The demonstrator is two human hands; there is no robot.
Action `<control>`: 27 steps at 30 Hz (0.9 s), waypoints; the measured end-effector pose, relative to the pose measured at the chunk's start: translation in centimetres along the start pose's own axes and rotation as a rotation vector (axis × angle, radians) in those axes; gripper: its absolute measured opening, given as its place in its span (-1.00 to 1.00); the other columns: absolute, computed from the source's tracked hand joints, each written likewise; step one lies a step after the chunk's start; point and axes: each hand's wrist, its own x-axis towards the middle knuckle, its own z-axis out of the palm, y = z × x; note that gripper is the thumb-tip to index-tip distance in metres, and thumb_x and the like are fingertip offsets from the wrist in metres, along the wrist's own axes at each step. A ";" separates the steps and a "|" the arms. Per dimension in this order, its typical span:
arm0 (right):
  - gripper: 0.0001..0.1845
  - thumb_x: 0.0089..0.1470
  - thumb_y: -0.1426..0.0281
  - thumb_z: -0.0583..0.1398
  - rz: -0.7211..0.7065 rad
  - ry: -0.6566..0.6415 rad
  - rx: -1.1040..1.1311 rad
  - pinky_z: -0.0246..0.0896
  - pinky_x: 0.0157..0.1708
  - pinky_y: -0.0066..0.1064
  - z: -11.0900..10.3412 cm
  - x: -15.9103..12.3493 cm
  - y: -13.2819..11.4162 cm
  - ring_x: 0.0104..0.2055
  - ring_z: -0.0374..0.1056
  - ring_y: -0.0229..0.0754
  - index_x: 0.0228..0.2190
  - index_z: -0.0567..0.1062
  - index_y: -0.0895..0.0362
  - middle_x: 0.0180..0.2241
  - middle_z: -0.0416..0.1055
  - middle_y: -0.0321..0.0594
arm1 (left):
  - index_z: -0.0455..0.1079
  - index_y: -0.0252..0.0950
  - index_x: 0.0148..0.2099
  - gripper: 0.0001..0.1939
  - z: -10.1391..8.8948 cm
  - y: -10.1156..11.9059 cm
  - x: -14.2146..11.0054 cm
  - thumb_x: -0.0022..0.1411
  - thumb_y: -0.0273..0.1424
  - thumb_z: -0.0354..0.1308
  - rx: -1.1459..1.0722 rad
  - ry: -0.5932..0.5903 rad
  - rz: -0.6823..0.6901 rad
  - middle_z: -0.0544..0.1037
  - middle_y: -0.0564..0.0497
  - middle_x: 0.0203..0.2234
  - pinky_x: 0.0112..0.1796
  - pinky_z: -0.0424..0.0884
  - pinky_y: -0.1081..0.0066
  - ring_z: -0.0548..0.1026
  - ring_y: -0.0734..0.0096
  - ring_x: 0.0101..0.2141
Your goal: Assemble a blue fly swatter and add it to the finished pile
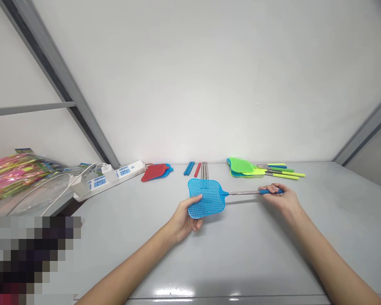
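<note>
A blue fly swatter [211, 197] is held level above the grey table, its metal rod pointing right to a blue grip. My left hand [186, 218] pinches the lower left of its mesh head, thumb on top and fingers underneath. Around the blue grip at the other end, my right hand [279, 198] is closed. Behind the head lie several bare metal rods [204, 169], partly covered by it. Beside them are a red grip [197, 170] and two blue grips [189, 168].
Red [154, 172] and blue swatter heads lie at the back left, next to a white power strip [114, 178] with plugs and cables. Several swatters with green and yellow heads [241, 166] are piled at the back right. Plastic-bagged colourful items [19, 173] sit far left.
</note>
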 end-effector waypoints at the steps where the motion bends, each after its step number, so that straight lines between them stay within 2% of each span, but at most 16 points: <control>1: -0.78 -0.11 0.59 -0.17 0.005 0.003 0.003 -0.04 -0.70 -0.44 0.0 0.0 0.0 -0.80 -0.16 -0.41 -0.64 -0.15 0.14 -0.76 -0.17 -0.45 | 0.28 -0.35 -0.38 -0.78 0.0 0.0 0.0 0.02 -0.27 0.04 -0.004 0.000 0.009 0.39 0.05 -0.69 -0.80 0.07 0.54 0.27 0.54 -0.80; 4: -0.78 -0.12 0.59 -0.16 0.025 0.018 0.032 -0.03 -0.69 -0.43 0.0 0.1 0.0 -0.80 -0.15 -0.41 -0.64 -0.14 0.14 -0.76 -0.17 -0.45 | 0.28 -0.34 -0.39 -0.80 0.1 0.0 0.0 0.01 -0.28 0.06 -0.007 0.012 0.035 0.40 0.05 -0.66 -0.76 0.10 0.54 0.27 0.56 -0.77; 8: -0.80 -0.13 0.59 -0.14 0.044 0.041 0.080 -0.02 -0.69 -0.44 0.1 -0.1 0.0 -0.79 -0.14 -0.41 -0.64 -0.11 0.13 -0.76 -0.16 -0.46 | 0.31 -0.36 -0.31 -0.77 0.3 -0.1 -0.1 0.00 -0.31 0.08 0.007 0.041 0.056 0.45 -0.01 -0.52 -0.65 0.23 0.50 0.33 0.53 -0.67; 12: -0.80 -0.15 0.59 -0.14 0.044 0.048 0.074 -0.03 -0.70 -0.45 0.3 -0.3 0.0 -0.80 -0.14 -0.42 -0.63 -0.10 0.13 -0.76 -0.16 -0.47 | 0.34 -0.38 -0.26 -0.73 0.3 -0.1 -0.2 0.02 -0.29 0.07 0.099 0.022 0.071 0.48 -0.06 -0.45 -0.60 0.25 0.50 0.36 0.51 -0.63; 15: -0.81 -0.17 0.58 -0.13 0.034 0.044 0.044 -0.08 -0.72 -0.48 0.4 -0.3 -0.1 -0.81 -0.15 -0.41 -0.63 -0.10 0.13 -0.77 -0.18 -0.47 | 0.35 -0.37 -0.19 -0.69 0.2 0.2 -0.6 -0.01 -0.33 0.12 0.250 -0.049 0.079 0.48 -0.13 -0.30 -0.40 0.32 0.45 0.44 0.36 -0.39; 17: -0.82 -0.18 0.57 -0.12 0.050 0.046 0.026 -0.12 -0.74 -0.50 0.4 -0.2 -0.1 -0.81 -0.17 -0.42 -0.63 -0.09 0.13 -0.77 -0.19 -0.48 | 0.32 -0.34 -0.12 -0.63 0.3 0.5 -1.0 -0.04 -0.38 0.16 0.321 -0.109 0.049 0.43 -0.14 -0.17 -0.22 0.28 0.38 0.40 0.27 -0.20; 19: -0.82 -0.18 0.58 -0.12 0.073 0.045 0.008 -0.12 -0.74 -0.50 0.4 -0.1 -0.1 -0.81 -0.17 -0.41 -0.63 -0.08 0.12 -0.77 -0.20 -0.48 | 0.30 -0.31 -0.07 -0.59 0.5 0.7 -1.2 -0.03 -0.39 0.16 0.320 -0.121 0.025 0.39 -0.12 -0.12 -0.12 0.22 0.32 0.36 0.24 -0.13; 24: -0.81 -0.17 0.59 -0.14 0.111 0.033 -0.018 -0.07 -0.73 -0.46 0.2 -0.1 0.7 -0.81 -0.15 -0.40 -0.64 -0.09 0.12 -0.76 -0.19 -0.48 | 0.30 -0.33 -0.08 -0.58 0.5 0.8 -0.9 -0.04 -0.33 0.16 0.223 0.018 0.100 0.40 -0.15 -0.14 -0.11 0.22 0.26 0.38 0.20 -0.17; 27: -0.81 -0.15 0.59 -0.15 0.132 0.033 -0.017 -0.05 -0.72 -0.46 0.2 -0.2 1.3 -0.80 -0.14 -0.40 -0.64 -0.11 0.12 -0.75 -0.19 -0.47 | 0.27 -0.36 -0.08 -0.53 0.0 0.8 -0.5 -0.06 -0.29 0.16 0.285 0.149 0.204 0.40 -0.19 -0.15 -0.13 0.23 0.23 0.39 0.17 -0.18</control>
